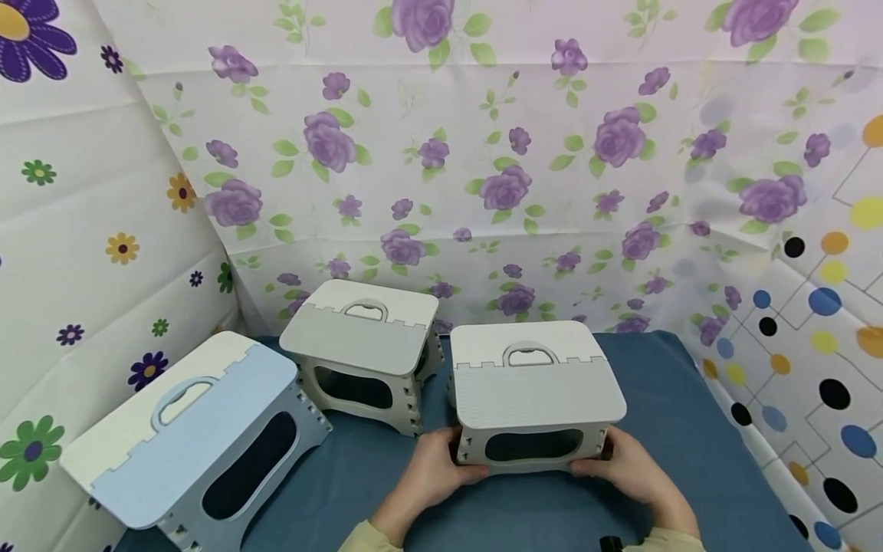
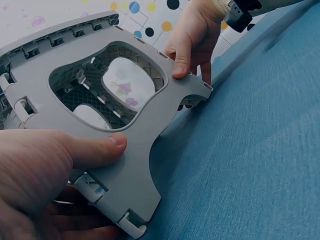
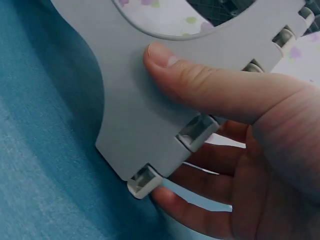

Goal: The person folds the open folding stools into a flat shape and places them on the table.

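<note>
Both hands hold a grey and white folding step stool (image 1: pixel 538 391) by its front legs, at the right of the head view. The stool is unfolded and upright, with a small handle in its top. My left hand (image 1: pixel 436 468) grips the left leg, thumb on the front panel and fingers behind the edge. On the opposite leg, my right hand (image 1: pixel 631 466) does the same. In the right wrist view, the right thumb (image 3: pixel 195 82) presses flat below the oval opening, while the fingers wrap behind the hinged edge.
A second grey and white stool (image 1: pixel 359 353) stands unfolded behind and to the left. A larger blue and white stool (image 1: pixel 200 429) stands at the far left, angled. Blue cloth (image 1: pixel 662 399) covers the table. Patterned curtains (image 1: pixel 455 153) enclose the back and sides.
</note>
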Available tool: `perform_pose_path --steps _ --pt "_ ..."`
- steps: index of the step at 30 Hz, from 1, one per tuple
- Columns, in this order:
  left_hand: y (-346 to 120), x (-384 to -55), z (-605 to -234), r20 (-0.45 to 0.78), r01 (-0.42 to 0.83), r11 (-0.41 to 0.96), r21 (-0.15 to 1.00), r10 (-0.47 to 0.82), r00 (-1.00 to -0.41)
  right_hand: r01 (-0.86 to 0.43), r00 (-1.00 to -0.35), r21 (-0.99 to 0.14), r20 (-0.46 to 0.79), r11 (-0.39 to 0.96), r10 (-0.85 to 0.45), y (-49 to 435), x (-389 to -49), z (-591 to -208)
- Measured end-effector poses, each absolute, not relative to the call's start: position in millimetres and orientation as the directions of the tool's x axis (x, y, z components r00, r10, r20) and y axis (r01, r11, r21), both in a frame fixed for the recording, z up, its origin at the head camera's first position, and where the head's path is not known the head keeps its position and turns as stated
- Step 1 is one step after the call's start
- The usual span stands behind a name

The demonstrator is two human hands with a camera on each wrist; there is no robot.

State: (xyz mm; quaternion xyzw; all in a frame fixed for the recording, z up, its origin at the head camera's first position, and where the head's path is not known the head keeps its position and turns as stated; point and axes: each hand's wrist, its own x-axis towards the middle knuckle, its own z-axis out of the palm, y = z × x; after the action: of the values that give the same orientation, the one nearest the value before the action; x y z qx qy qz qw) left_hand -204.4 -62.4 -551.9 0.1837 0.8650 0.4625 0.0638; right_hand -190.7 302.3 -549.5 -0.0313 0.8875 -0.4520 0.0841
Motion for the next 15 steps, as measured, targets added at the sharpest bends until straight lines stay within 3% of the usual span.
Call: perform_pose_path --steps 15 --pt "-63.9 -206.4 -553.3 0.068 0.271 0.519 0.811 0.377 -0.924 0.067 -0.996 -0.829 -0.088 0.556 -0.011 290.3 -186.2 -562.3"
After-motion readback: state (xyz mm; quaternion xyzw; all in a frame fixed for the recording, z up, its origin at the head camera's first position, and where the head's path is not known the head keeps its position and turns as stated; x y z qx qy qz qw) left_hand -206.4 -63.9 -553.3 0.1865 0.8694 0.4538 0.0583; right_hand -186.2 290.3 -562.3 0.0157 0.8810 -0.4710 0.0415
